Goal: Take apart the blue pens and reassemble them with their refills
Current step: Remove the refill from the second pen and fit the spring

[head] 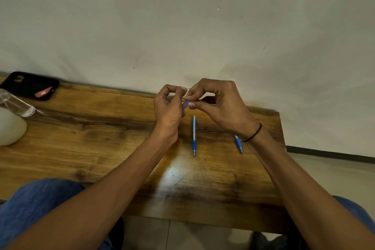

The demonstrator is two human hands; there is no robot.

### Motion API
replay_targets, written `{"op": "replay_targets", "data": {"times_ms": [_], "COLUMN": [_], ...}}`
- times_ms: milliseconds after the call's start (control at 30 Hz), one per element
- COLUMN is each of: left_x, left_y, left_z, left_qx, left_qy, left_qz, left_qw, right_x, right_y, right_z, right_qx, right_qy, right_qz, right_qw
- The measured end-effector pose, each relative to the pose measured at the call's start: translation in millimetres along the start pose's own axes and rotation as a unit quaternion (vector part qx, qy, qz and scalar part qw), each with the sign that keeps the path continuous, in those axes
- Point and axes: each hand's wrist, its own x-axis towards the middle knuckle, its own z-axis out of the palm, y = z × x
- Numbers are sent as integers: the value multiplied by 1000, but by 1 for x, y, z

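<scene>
Both hands are raised above the far part of the wooden table (101, 144), meeting at a blue pen (186, 103). My left hand (170, 107) wraps the pen's barrel, which is mostly hidden in the fist. My right hand (219, 103) pinches the pen's blue end between thumb and forefinger. A thin tip or refill end pokes out just above the fingers. A second blue pen (194, 136) lies whole on the table under the hands, tip toward me. A third blue pen (239, 144) lies to its right, partly hidden by my right wrist.
A black phone (30, 85) lies at the table's far left by the wall. A clear bottle (16, 103) and a white rounded object (10, 128) sit at the left edge. The table's right edge is close to the third pen. My knees show below the near edge.
</scene>
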Motion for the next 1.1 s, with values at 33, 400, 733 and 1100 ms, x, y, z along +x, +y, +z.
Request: {"op": "replay_targets", "data": {"times_ms": [33, 400, 733, 1100], "left_x": [0, 0, 0, -1], "left_y": [0, 1, -2, 3], "left_z": [0, 1, 0, 1], "left_qx": [3, 19, 25, -32], "left_qy": [-1, 0, 10, 3], "left_qz": [2, 12, 10, -23], "left_qw": [1000, 1000, 1000, 999], "right_x": [0, -1, 0, -3], "right_y": [1, 3, 5, 6], "right_z": [0, 2, 7, 19], "right_qx": [2, 119, 89, 130], "right_qy": [-1, 21, 13, 18], "right_qz": [2, 36, 46, 43], "right_qw": [1000, 992, 995, 990]}}
